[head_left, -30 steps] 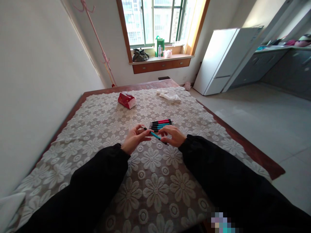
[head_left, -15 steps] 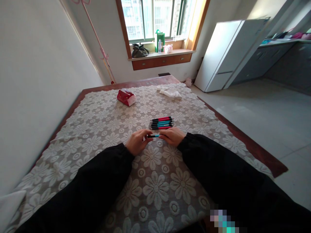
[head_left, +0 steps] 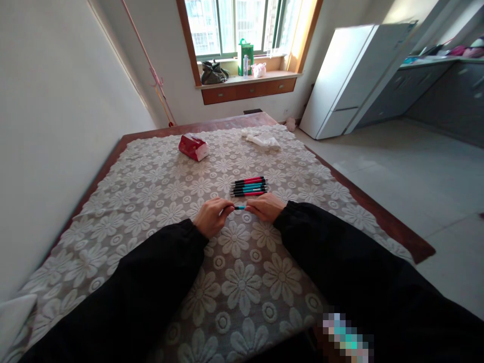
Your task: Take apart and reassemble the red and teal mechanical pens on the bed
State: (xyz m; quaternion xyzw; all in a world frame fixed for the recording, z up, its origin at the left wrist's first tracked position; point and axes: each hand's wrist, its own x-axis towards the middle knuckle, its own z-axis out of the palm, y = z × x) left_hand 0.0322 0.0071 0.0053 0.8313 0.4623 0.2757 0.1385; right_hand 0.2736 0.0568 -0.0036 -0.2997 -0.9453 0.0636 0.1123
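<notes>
Left hand (head_left: 210, 218), centre of the frame: fingers pinched on the left end of a blue pen (head_left: 239, 207). The pen lies level between both hands, just above the lace cloth (head_left: 159, 201). Right hand (head_left: 265, 207): fingers closed on the pen's right end. Only a short blue section shows between the hands.

Step in hand, as a judgement: the pen is gripped at both ends, as if being pushed together or pulled apart. The next move calls for a steady grip and force along the pen's axis.

Just beyond the hands, a row of pens (head_left: 249, 186), red and blue, lies side by side on the cloth.

Surface: a counter (head_left: 378, 217) with a brown edge, covered by the floral lace cloth. Upper left centre: a red tissue pack (head_left: 193, 147). To its right: a white cloth (head_left: 261, 139). Room: window (head_left: 242, 25) at top centre, white cabinet (head_left: 348, 75) at upper right, tiled floor (head_left: 416, 176) at right.
</notes>
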